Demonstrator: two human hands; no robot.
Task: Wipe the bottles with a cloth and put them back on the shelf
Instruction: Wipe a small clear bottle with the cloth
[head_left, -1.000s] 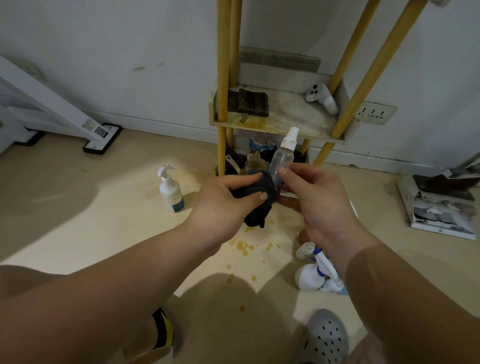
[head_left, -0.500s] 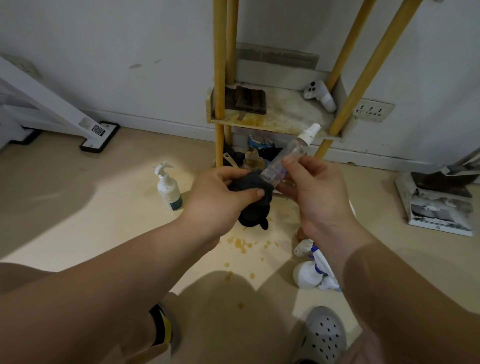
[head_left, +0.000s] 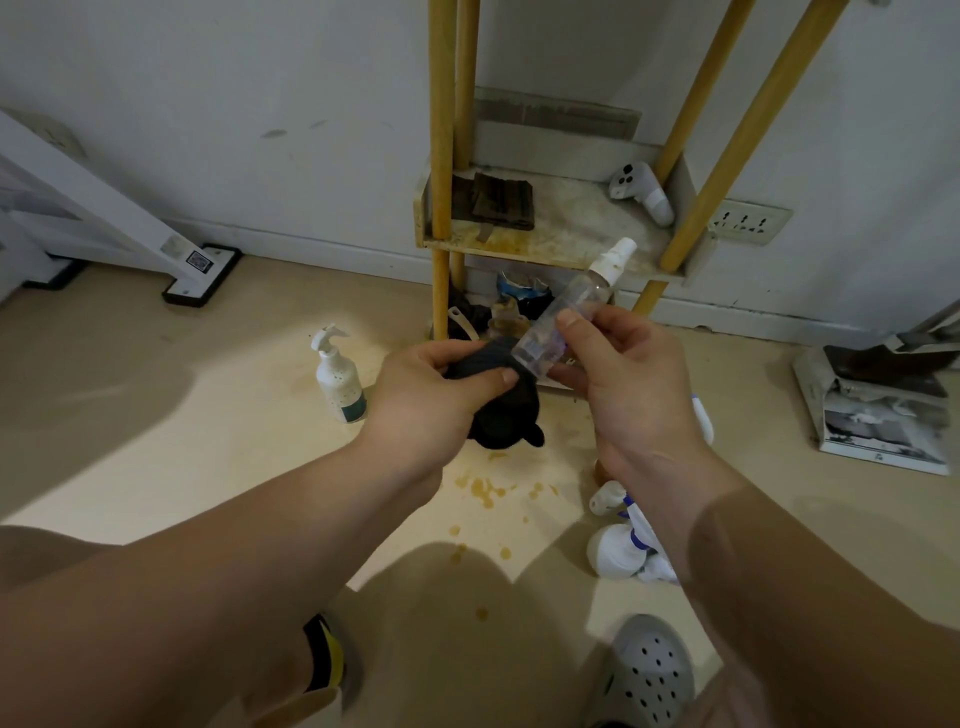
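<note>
A person holds a clear spray bottle (head_left: 571, 312) tilted in mid-air, nozzle toward the far right, in front of a stained wooden shelf (head_left: 561, 244). The right hand (head_left: 634, 395) has its grip closed around the bottle's middle, thumb on top, leaving the base free. The left hand (head_left: 431, 395) has its grip closed on a bunched dark cloth (head_left: 498, 410) wrapped over that base, apparently to rub it clean. A white pump bottle (head_left: 337, 379) stands on the floor (head_left: 208, 441) at left. Other white spray bottles (head_left: 618, 551) lie near right, seemingly awaiting their turn.

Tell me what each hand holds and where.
Left hand grips a bunched dark cloth; right hand pinches the clear plastic spray bottle around its lower body.
</note>
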